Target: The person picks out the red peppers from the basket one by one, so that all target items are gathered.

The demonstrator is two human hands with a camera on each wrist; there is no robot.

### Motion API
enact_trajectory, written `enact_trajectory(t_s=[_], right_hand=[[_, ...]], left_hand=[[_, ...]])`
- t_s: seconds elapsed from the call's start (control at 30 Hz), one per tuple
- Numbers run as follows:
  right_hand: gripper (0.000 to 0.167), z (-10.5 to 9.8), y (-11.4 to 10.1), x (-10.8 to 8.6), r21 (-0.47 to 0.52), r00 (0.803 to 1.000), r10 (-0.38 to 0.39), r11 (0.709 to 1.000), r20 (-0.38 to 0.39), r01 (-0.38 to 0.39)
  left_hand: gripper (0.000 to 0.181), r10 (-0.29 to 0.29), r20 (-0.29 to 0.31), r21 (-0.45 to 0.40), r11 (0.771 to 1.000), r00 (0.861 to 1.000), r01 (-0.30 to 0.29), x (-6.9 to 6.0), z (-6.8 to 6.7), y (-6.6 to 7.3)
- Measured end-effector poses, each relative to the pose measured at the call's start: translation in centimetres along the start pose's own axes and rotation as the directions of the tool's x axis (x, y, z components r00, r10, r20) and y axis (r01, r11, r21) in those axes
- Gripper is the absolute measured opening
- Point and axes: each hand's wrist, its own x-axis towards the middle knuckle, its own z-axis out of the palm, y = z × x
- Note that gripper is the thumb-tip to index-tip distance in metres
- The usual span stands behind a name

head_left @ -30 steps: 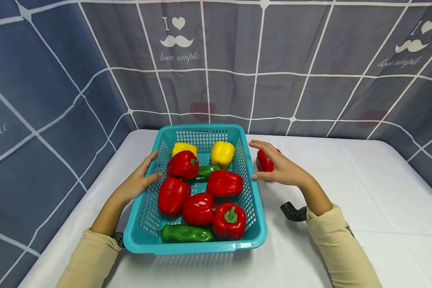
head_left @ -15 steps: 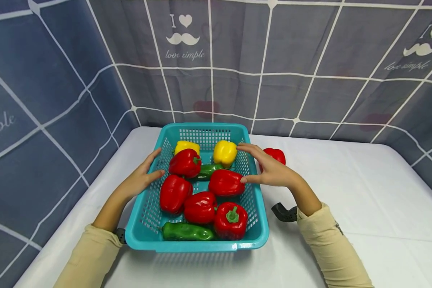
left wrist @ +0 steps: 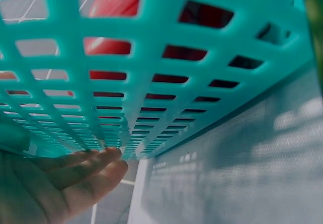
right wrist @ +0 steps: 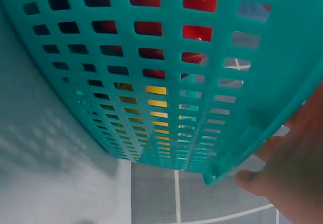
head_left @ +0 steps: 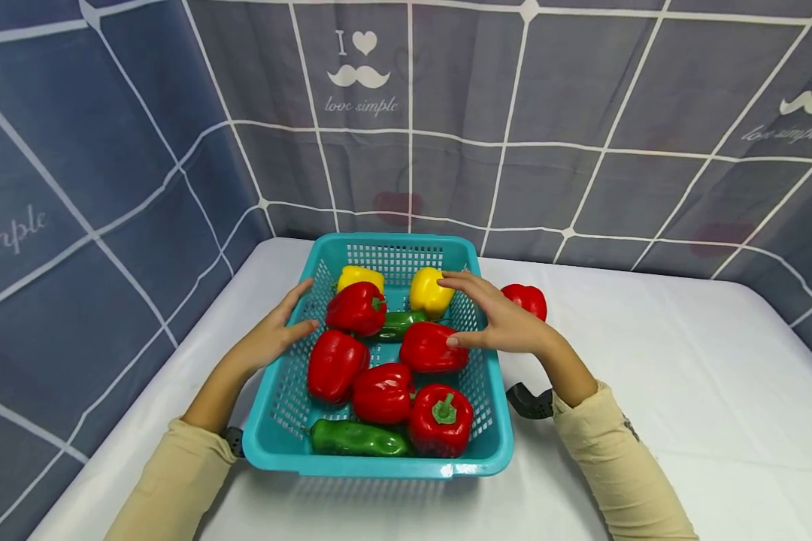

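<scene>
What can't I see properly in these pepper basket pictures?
Head view: part of the red pepper outside the basket, hidden by the right hand.
Head view: part of the back-left yellow pepper, hidden by another red pepper.
Head view: some left-side writing, cut off by the edge.
Right wrist view: whole peppers; the basket wall shows only bits through holes.

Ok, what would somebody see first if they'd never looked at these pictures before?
Probably the bright turquoise basket on the white table, holding five shiny red peppers, two yellow peppers and two green peppers. Next, maybe the lone red pepper on the table, right of the basket, partly hidden by the right hand.
</scene>
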Motion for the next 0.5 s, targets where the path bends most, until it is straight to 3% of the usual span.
enact_trajectory(t_s=[0.2, 0.5], right_hand=[[0.074, -0.1, -0.3, 0.7, -0.055, 1.000, -0.019, 0.998, -0.005, 0.019], [0.069, 0.0, -0.5, 1.4, -0.057, 0.998, -0.053, 0.997, 0.021, 0.054]], left_hand=[[0.072, -0.001, -0.005, -0.010, 1.000, 1.000, 0.001, 0.0, -0.1, 0.1], [0.071, -0.016, 0.003, -0.032, 0.999, 1.000, 0.016, 0.0, 0.1, 0.1]])
